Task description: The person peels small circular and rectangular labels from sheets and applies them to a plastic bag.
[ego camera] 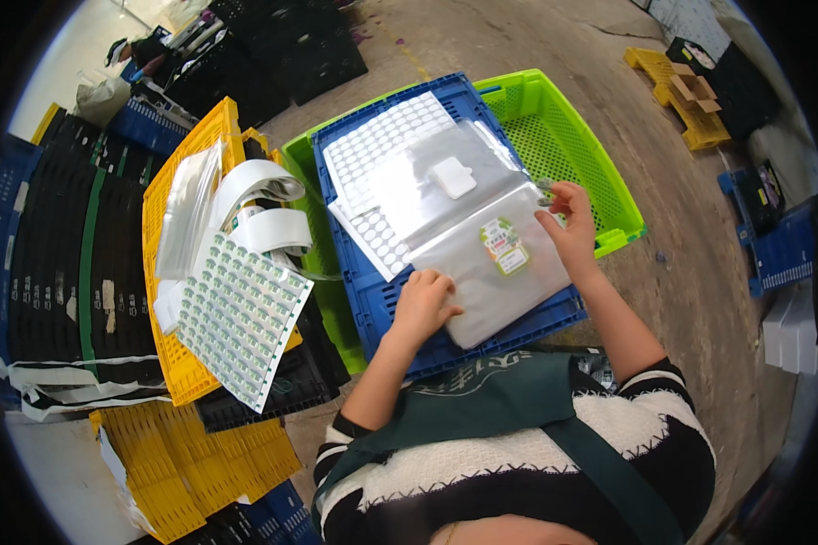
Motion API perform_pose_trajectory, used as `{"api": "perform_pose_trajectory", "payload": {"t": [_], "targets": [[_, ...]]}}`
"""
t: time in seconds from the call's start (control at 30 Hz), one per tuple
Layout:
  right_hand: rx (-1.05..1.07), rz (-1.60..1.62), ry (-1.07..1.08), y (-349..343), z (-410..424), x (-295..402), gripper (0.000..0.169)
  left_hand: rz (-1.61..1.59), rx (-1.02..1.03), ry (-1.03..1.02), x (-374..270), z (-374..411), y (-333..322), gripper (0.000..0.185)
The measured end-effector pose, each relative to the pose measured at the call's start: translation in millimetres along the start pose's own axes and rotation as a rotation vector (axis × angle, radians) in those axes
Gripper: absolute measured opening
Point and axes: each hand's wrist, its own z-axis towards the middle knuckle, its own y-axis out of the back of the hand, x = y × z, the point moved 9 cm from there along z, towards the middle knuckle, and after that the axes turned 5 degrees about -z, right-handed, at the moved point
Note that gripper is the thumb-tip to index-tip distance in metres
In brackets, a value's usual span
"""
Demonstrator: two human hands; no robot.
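A stack of clear plastic bags [463, 300] lies before me on an upturned blue plastic crate [375, 306]. The top bag bears a printed label [503, 246] in green, white and orange. My left hand [419, 310] rests on the bags' left edge, thumb apart from the curled fingers. At the right edge is my right hand [569, 231], its thumb and forefinger near a small shiny clear piece [544, 191]; whether they grip it is unclear. Beyond lies another clear bag [416, 163] with a white tag [454, 178] on it, over sheets of round white stickers [382, 146].
A bright green basket [566, 150] stands under the blue crate. To the left, a yellow crate [167, 204] carries clear bags, label rolls [273, 231] and a sheet of green-printed stickers [238, 317]. Stacked black crates [54, 272] stand farther left. Another person [151, 58] is at the far left.
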Motion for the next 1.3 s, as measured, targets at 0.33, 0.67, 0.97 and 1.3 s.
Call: {"api": "perform_pose_trajectory", "payload": {"t": [0.33, 0.67, 0.97, 1.3], "targets": [[-0.028, 0.260, -0.269, 25.1, -20.9, -47.5, 0.040, -1.392, -0.557, 0.476, 95.2, 7.3, -10.2, 0.013], [0.079, -0.197, -0.019, -7.6, -8.6, -15.2, 0.040, -0.050, -0.110, -0.037, 14.1, 15.0, -10.6, 0.008], [0.241, -0.049, -0.300, -22.9, -17.0, -44.9, 0.025, -1.169, -0.621, 0.384, 102.0, -4.0, -9.5, 0.019], [0.032, 0.057, 0.000, 13.9, -9.1, -7.4, 0.019, -0.357, -0.196, 0.199, 45.6, 14.0, -10.5, 0.012]]}}
